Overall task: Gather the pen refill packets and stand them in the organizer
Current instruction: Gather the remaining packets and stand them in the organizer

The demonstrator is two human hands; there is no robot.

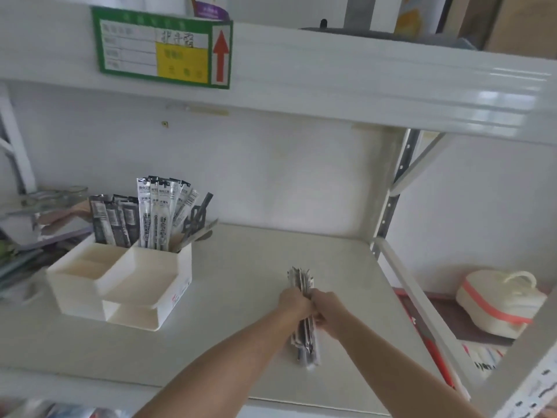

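Observation:
A bundle of pen refill packets [303, 345] lies lengthwise on the white shelf, right of centre. My left hand [294, 303] and my right hand [327, 309] press against it from either side, both closed around its middle. Its ends stick out above and below the hands. A white organizer [126, 285] with several compartments stands at the left of the shelf. Several refill packets [159, 212] stand upright in its rear compartments, dark ones at the left and silver ones at the right. The front compartments hold nothing.
A shelf beam with a green and yellow label [162, 46] runs overhead. A metal upright [391, 200] bounds the shelf at the right. Beyond it sits a white pouch with an orange band [500, 300]. Stationery clutter [36, 224] lies left of the organizer.

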